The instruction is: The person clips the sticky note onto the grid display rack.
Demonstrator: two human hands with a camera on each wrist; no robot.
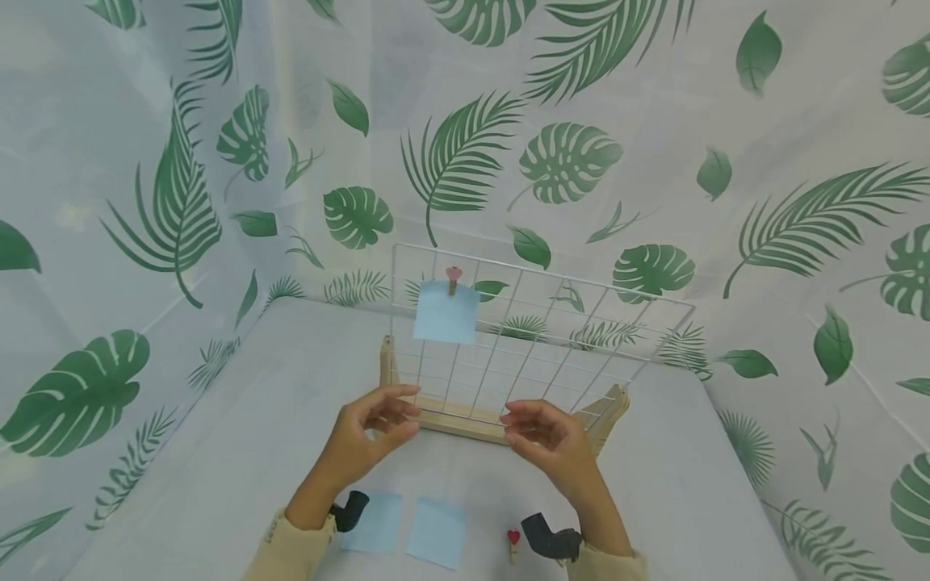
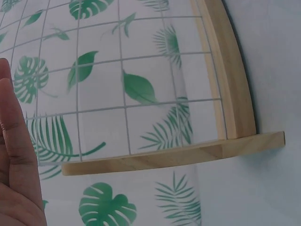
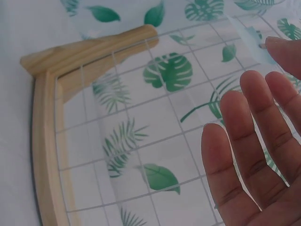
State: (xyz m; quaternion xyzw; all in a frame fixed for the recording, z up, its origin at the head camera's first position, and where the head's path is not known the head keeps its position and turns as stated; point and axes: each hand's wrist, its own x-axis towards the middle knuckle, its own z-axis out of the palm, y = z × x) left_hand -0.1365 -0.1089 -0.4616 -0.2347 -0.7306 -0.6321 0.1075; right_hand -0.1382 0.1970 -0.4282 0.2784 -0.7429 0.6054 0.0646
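A white wire grid (image 1: 508, 268) leans back in a wooden stand (image 1: 465, 424) on the table. Near its upper left, a light blue paper square (image 1: 443, 316) hangs from a small wooden clip (image 1: 454, 282) with a pink heart. My left hand (image 1: 369, 424) is raised before the stand's left part, fingers loosely bent and holding nothing. Level with it, my right hand (image 1: 550, 440) hovers by the stand's right part, also holding nothing. In the right wrist view, the right fingers (image 3: 251, 146) are spread apart in front of the grid.
Two light blue paper squares, a left one (image 1: 376, 523) and a right one (image 1: 437, 532), lie on the white table (image 1: 254, 436) nearer me. Beside them lies a clip with a red heart (image 1: 513, 542). A leaf-print curtain (image 1: 465, 73) stands behind and at both sides.
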